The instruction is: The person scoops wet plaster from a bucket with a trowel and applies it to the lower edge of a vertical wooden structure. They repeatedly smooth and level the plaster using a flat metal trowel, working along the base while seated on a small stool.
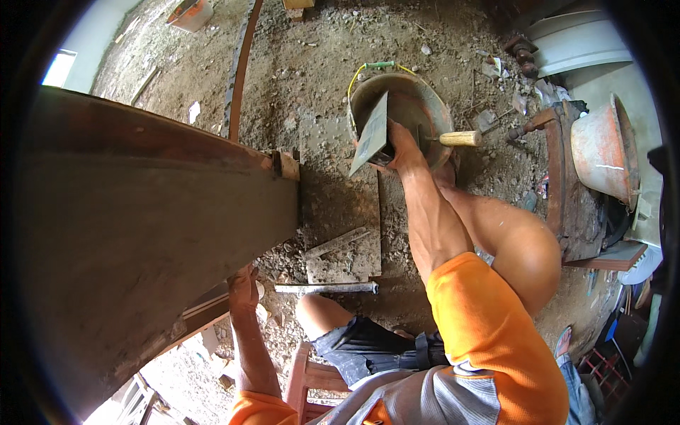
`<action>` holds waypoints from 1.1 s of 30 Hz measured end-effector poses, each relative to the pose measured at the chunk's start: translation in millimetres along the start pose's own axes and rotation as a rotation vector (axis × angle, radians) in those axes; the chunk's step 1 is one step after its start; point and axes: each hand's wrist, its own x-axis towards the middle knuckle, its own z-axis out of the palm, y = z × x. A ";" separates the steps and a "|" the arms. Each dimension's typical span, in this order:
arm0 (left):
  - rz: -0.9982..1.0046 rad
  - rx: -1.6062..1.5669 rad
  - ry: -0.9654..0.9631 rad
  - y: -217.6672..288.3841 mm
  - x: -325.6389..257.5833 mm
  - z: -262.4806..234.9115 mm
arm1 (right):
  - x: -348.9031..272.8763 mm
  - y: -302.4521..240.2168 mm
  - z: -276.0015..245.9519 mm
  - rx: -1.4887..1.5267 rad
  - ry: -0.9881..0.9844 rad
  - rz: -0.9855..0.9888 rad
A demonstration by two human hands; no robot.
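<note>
My right hand [404, 145] is closed on a plastering trowel [372, 134], its flat grey blade tilted over the left side of a bucket [440, 99]. Wet grey mortar [409, 112] lies in the bucket. A second tool's wooden handle [460, 139] sticks out over the bucket's right rim; mortar hides most of its blade. My left hand [243, 287] is at the lower edge of a large slab [163, 227] faced with smooth grey mortar. Its fingers look curled, but the slab partly hides them, and whatever they hold cannot be made out.
A dirty board [340, 205] lies on the rubble-strewn ground, with a metal bar [326, 287] at its near end. At the right, another bucket [605, 150] lies tipped beside a wooden frame [556, 177]. Part of a wooden stool [322, 377] shows below me.
</note>
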 end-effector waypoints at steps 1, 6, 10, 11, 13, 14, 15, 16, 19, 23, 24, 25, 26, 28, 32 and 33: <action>-0.023 0.046 0.040 2.0 -1.0 2.8 | -5.8 -1.8 0.8 -0.184 -0.047 -0.083; 0.005 0.070 0.023 -0.8 -2.9 11.9 | -29.3 -30.2 12.2 -0.333 0.100 0.198; -0.024 0.070 0.084 -7.9 6.2 5.4 | -89.6 -63.4 50.8 -0.365 -0.055 0.300; -0.034 0.016 0.046 -8.0 9.0 3.0 | -117.3 -65.3 57.7 -0.347 -0.067 0.219; -0.039 -0.004 0.025 -9.0 10.1 1.7 | -158.0 -67.1 73.1 -0.307 -0.133 0.072; -0.037 0.029 0.040 -9.5 10.3 2.7 | -170.2 -68.0 76.7 -0.320 -0.055 0.085; -0.061 0.062 0.072 -10.5 9.7 4.6 | -178.4 -68.3 75.6 -0.309 -0.036 0.047; -0.019 0.089 0.066 -11.4 8.9 6.9 | -189.2 -64.1 69.7 -0.305 0.014 -0.002; 0.003 0.144 0.079 -14.3 10.7 8.8 | -178.1 -51.8 45.6 -0.152 -0.086 0.103; 0.018 0.144 -0.047 -18.9 21.1 -5.5 | -165.9 -3.4 24.8 0.515 -0.047 0.218; 0.038 0.143 -0.095 -19.0 20.3 -10.4 | -166.7 11.7 27.6 0.466 -0.128 0.250; 0.219 0.333 -0.171 -20.2 16.7 -12.4 | -170.8 28.9 32.9 0.436 -0.186 0.294; 0.178 0.402 -0.131 -20.4 14.0 -11.4 | -181.1 48.8 38.8 0.411 -0.240 0.342; 0.172 0.254 -0.126 -17.4 8.4 0.7 | -198.5 76.9 49.7 0.356 -0.357 0.402; 0.106 0.220 -0.059 7.9 -0.5 35.5 | -212.5 144.9 73.5 -0.102 -0.252 0.200; 0.077 0.202 -0.045 14.4 -3.3 42.8 | -214.1 167.5 81.7 -0.122 -0.096 0.201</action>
